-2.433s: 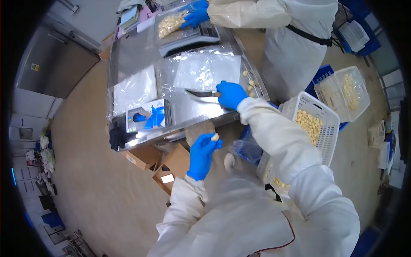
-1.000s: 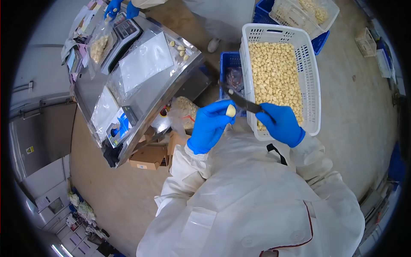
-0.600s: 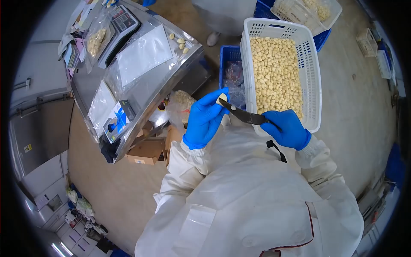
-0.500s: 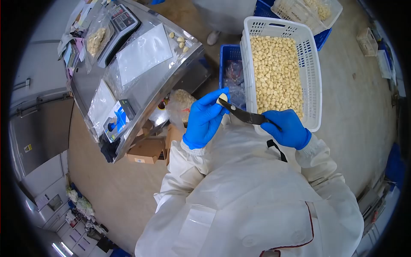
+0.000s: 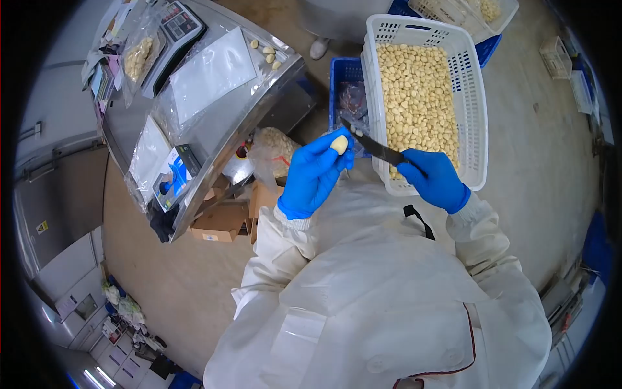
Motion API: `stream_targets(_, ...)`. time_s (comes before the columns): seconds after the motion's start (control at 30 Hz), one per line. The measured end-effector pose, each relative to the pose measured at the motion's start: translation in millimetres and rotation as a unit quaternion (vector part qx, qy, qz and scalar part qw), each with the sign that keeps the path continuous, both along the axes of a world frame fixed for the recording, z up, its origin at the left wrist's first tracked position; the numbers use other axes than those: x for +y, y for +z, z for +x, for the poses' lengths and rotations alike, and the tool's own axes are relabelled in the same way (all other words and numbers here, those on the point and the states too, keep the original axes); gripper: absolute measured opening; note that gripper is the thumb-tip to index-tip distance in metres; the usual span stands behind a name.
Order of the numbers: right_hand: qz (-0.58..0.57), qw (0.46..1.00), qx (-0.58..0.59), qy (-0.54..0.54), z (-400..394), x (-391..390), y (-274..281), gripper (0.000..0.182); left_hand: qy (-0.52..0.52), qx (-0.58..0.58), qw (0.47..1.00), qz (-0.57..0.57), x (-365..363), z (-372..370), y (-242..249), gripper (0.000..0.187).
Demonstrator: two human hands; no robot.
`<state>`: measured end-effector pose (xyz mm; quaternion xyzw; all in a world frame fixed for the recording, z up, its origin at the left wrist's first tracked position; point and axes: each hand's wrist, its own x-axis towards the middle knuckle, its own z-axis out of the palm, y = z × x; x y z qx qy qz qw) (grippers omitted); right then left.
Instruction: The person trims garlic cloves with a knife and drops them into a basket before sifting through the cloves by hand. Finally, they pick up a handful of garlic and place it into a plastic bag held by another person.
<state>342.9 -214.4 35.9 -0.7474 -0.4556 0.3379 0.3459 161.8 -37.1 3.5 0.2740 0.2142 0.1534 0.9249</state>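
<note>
- Head view: the pale piece (image 5: 339,144) sits at the left fingertips, up in the air near the white crate (image 5: 481,123), whose heap (image 5: 418,97) is of like pieces
- The knife (image 5: 382,153) may nick a finger or the glove: its blade lies just beside the left fingertips, and a slip of the piece or a hasty stroke would likely be the cause
- The piece could pop loose, since only fingertips hold it and its surface is rounded, perhaps slick; it might drop to the floor or the blue crate (image 5: 334,84)
- Small bits (image 5: 356,131) on the blade could fall off if it tips
- Left hand (image 5: 308,181): thumb and fingers nearly closed in a light pinch on the piece, much of it bare
- Right hand (image 5: 435,181): wrapped firmly round the knife's handle, blade slanting towards the left hand; whether it touches the glove, I cannot tell
</note>
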Motion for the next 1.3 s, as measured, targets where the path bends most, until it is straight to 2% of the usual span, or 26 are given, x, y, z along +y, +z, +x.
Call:
stream_targets(0.13, -0.036, 0.994, -0.107, -0.008, 5.8, -2.0, -4.5, 0.028, -0.021, 0.029, 0.998, 0.049, 2.6, 3.0, -5.6, 0.047)
stream_targets(0.17, -0.045, 0.991, -0.126, -0.008, 7.2, -3.2, -7.8, 0.029, -0.046, 0.062, 0.987, 0.144, 0.0, 7.4, -6.0, 0.044)
stream_targets(0.27, -0.072, 0.981, -0.182, -0.005, 9.8, -8.7, -20.5, 0.033, -0.111, 0.125, 0.895, 0.414, -12.7, 22.4, -11.7, 0.041)
stream_targets(0.33, -0.085, 0.972, -0.219, -0.001, 11.7, -13.1, -26.6, 0.034, -0.140, 0.123, 0.799, 0.572, -17.4, 31.5, -32.2, 0.042)
stream_targets(0.43, -0.145, 0.956, -0.254, -0.002, 15.0, -25.4, -36.3, 0.035, -0.187, 0.124, 0.773, 0.593, -14.5, 45.8, -68.2, 0.039)
stream_targets(0.53, -0.198, 0.953, -0.230, 0.009, 15.3, -43.0, -36.2, 0.036, -0.111, 0.122, 0.802, 0.574, -14.9, 61.6, -138.5, 0.036)
stream_targets(0.6, -0.192, 0.957, -0.216, -0.008, 13.6, -57.1, -39.0, 0.036, -0.198, 0.200, 0.906, 0.317, -4.7, 72.0, -154.5, 0.035)
stream_targets(0.63, -0.188, 0.960, -0.208, -0.017, 12.9, -62.4, -39.6, 0.036, -0.235, 0.234, 0.927, 0.176, 0.7, 72.8, -160.7, 0.035)
stream_targets(0.73, -0.201, 0.963, -0.173, -0.043, 11.0, -70.4, -37.4, 0.035, -0.137, 0.148, 0.975, -0.097, 12.0, 63.6, -172.0, 0.036)
stream_targets(0.83, -0.227, 0.964, -0.122, -0.062, 10.7, -65.8, -40.2, 0.032, -0.092, 0.081, 0.980, -0.155, 19.3, 50.0, -165.9, 0.038)
stream_targets(0.93, -0.208, 0.971, -0.113, -0.029, 11.4, -48.6, -47.5, 0.028, -0.082, 0.039, 0.988, -0.121, 25.5, 29.1, -168.9, 0.042)
stream_targets(1.03, -0.107, 0.986, -0.125, 0.004, 6.1, -10.4, -66.0, 0.028, -0.065, 0.107, 0.990, -0.067, 23.2, 9.2, -166.8, 0.042)
stream_targets(1.13, 0.031, 0.994, -0.102, 0.029, -13.8, 63.4, -72.6, 0.036, -0.053, 0.147, 0.985, -0.079, 12.5, -14.4, -167.1, 0.040)
stream_targets(1.2, 0.117, 0.978, -0.133, 0.107, -24.0, 123.4, -90.4, 0.038, -0.042, 0.114, 0.985, -0.120, 5.8, -35.1, -168.8, 0.036)
stream_targets(1.23, 0.102, 0.965, -0.183, 0.158, -31.1, 158.3, -74.3, 0.034, -0.042, 0.098, 0.984, -0.143, 0.6, -44.1, -168.4, 0.035)
stream_targets(1.27, 0.102, 0.963, -0.176, 0.179, -40.0, 194.1, -82.0, 0.024, -0.031, 0.122, 0.984, -0.128, -4.0, -50.2, -162.3, 0.031)
stream_targets(1.3, 0.186, 0.948, -0.199, 0.167, -51.3, 227.2, -104.5, 0.018, -0.025, 0.146, 0.983, -0.113, -7.2, -54.0, -152.6, 0.028)
